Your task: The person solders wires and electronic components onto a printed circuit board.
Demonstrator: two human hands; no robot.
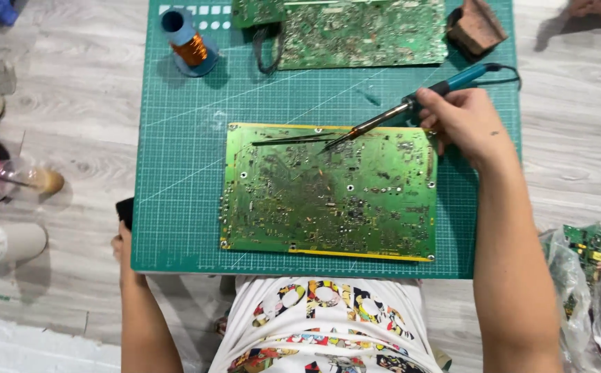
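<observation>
Grey wood-look floor (72, 124) under a green cutting mat (183, 173) with a white grid. Large green circuit board (328, 193) lies flat in the mat's middle, solder side up, yellow strip along its top and bottom edges. Thin dark tweezers (290, 141) rest on the board near its top edge. Right hand (463, 124) grips a soldering iron (390, 115) by its teal handle, fingers curled tight around it; tip touches the board near top centre, just beside the tweezers' end. Left hand (124, 242) sits at the mat's left front edge, mostly hidden beneath it; fingers can't be made out, a black object (126, 211) just beside it. Second circuit board (363, 34) at the mat's far edge, copper wire spool (188, 43) on a blue core to its left, brown block (477, 27) to its right. Clear bags of board scraps (590, 290) at right on the floor. Plastic cup (27, 181) and white tube (3, 245) at left.
</observation>
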